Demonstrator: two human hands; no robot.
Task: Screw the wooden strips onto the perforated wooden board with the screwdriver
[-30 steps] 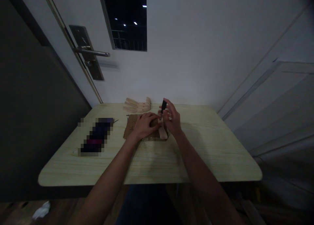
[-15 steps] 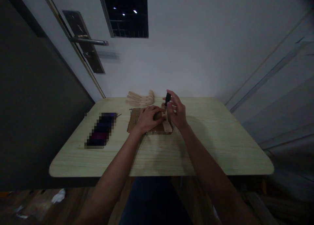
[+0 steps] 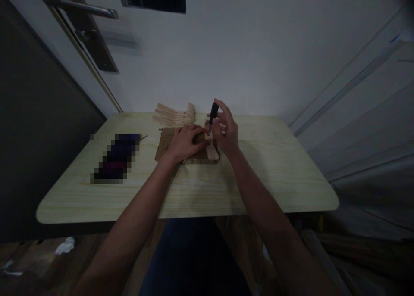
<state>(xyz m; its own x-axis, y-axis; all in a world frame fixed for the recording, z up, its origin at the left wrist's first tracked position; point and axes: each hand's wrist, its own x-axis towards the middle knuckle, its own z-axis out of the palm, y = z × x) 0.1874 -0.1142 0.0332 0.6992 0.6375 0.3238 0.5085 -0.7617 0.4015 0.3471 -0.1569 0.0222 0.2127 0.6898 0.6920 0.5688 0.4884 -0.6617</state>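
Observation:
My right hand (image 3: 224,130) is closed round a small tool with a black handle (image 3: 213,111), held upright with its tip down on a pale wooden piece (image 3: 211,151). That piece lies on a brown board (image 3: 164,145) in the middle of the table. My left hand (image 3: 185,141) presses down on the board and the wood beside the tool tip, fingers curled over them.
A light wooden table (image 3: 200,192) stands against a white wall. Several pale wooden pieces (image 3: 173,114) are stacked behind the board. A blurred dark object (image 3: 116,158) lies at the left. A door with a metal lever handle (image 3: 80,7) is at the upper left.
The view has tilted down, so the table and hands sit higher in frame. Both hands keep the same hold on the tool and the wood.

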